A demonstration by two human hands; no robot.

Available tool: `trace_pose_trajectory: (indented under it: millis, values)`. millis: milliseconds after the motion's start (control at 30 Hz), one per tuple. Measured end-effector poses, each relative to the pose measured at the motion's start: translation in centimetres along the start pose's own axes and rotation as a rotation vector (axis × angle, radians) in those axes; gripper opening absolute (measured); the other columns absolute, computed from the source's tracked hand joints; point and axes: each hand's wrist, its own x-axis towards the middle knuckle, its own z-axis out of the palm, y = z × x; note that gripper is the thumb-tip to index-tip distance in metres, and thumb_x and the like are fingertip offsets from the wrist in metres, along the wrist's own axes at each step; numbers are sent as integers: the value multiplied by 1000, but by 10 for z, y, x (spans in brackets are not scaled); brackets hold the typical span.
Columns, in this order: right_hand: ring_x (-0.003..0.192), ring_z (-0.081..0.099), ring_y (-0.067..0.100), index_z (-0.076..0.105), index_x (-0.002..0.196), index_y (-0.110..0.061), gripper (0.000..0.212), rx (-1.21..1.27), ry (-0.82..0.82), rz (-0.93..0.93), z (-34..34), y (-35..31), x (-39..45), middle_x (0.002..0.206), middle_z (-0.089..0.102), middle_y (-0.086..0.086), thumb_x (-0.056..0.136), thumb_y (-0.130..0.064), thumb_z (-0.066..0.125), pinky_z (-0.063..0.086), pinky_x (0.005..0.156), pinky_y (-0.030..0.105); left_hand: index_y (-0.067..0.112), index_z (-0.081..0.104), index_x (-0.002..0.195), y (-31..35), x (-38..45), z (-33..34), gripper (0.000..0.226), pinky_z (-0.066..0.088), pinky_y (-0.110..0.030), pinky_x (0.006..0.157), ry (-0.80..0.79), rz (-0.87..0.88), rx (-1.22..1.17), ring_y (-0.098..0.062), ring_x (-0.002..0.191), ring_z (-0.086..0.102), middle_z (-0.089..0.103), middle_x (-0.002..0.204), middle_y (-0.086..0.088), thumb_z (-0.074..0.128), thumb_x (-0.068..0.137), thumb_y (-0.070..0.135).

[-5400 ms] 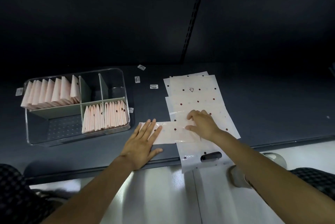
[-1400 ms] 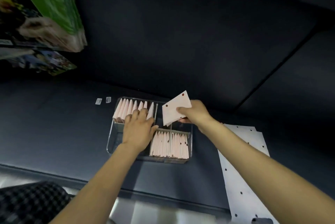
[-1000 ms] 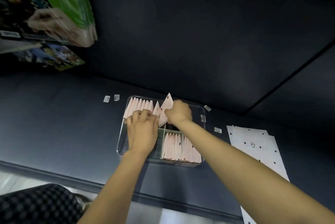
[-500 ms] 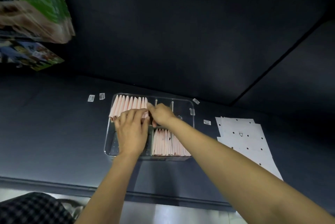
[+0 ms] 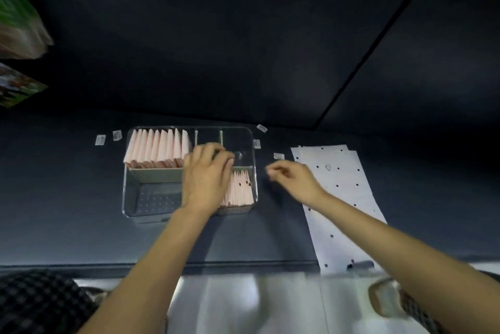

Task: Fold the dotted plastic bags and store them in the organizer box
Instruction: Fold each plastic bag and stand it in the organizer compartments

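Since a moment ago, the folded bag has gone from my right hand (image 5: 295, 179) into the back-left row of folded bags (image 5: 158, 149), and that hand has drawn out of the organizer box (image 5: 130, 198) to hover over the dark shelf (image 5: 67, 198) between the box and the flat dotted bags (image 5: 338, 190); its fingers hang loosely curled and hold nothing; my left hand (image 5: 207, 179) stays over the middle of the box, fingers bent at the divider beside that row, though the blur keeps me from telling whether they press a bag or merely rest there; a second row of folded bags (image 5: 239, 190) stands in the front-right compartment, while the back-right compartments and the front-left one look unfilled; the flat bags lie stacked to the right of the box, their near ends overhanging the shelf edge, with a handle slot (image 5: 361, 265) showing there; small labels (image 5: 278, 156) lie scattered on the shelf near the box; I judge these bags to be thin, very light and limp, slick against one another, so lifting one risks dragging its neighbour; I would peel the top sheet at a free corner or the overhanging end, pinching lightly; once folded it should hold stiff enough to stand, and is best taken by its upper edge for slotting in; creases may spring open unless pressed flat.
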Motion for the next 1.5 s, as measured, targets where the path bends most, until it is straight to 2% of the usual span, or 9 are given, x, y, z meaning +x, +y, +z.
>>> trace_pose_trajectory:
  millis: [200,367,533,733,933,1033,1200,1333,1500]
  values:
    - [106,56,12,58,123,-21,40,-348,-9,214,-77,128,-105,119,60,-7,85,-32,67,42,87,19,14,66,106,67,-43,44,21,46,-38,87,-495,335,-160,-23,102,55,62,111,-3,49,96,22]
    - [137,22,2,34,143,-29,78,-586,-280,88,-75,193,-173,150,21,-17,77,-46,71,21,112,18,23,26,148,71,-102,84,54,5,-30,118,-982,326,35,-13,146,4,8,159,6,38,99,40]
    - [110,63,19,75,97,-24,46,-560,19,-125,-55,197,-179,118,66,-3,54,-24,90,53,88,31,28,12,151,61,-114,92,62,-12,-26,113,-998,335,66,-11,146,-8,-4,159,8,39,98,44]
    - [92,70,14,76,62,-24,27,-469,106,-221,-43,191,-171,96,74,-5,46,-12,93,58,74,24,26,12,150,79,-116,91,75,-11,-33,115,-877,364,-23,-15,146,1,5,158,8,55,91,43]
    - [82,70,17,73,70,-12,18,-471,54,-198,-44,172,-164,88,73,3,59,-8,87,54,69,19,16,53,133,108,-137,93,91,42,-44,100,-726,584,22,-19,127,49,51,139,-1,82,56,55]
    - [102,57,17,67,102,-8,17,-330,-73,-94,-45,163,-151,103,68,3,94,-18,55,43,86,26,16,60,127,112,-137,96,78,47,-44,96,-639,492,-62,-19,119,57,60,129,1,85,58,46]
    - [106,51,12,62,107,-19,19,-303,-272,-84,-46,145,-136,107,64,-4,94,-30,53,42,91,31,26,72,83,118,-119,95,7,53,-20,66,-582,284,-144,-12,76,68,71,82,11,73,79,31]
    - [118,38,-5,43,133,-41,63,-139,-483,74,-78,154,-135,128,46,-24,76,-51,70,31,99,14,28,45,66,107,-103,94,32,40,-27,60,-818,-179,-438,-4,57,47,51,56,11,49,98,29]
    - [116,40,-7,29,141,-42,90,-126,-582,168,-125,176,-114,131,39,-25,73,-11,77,27,90,-4,7,55,76,93,-83,92,29,40,-16,64,-868,-627,-850,-9,70,51,57,71,6,45,99,20]
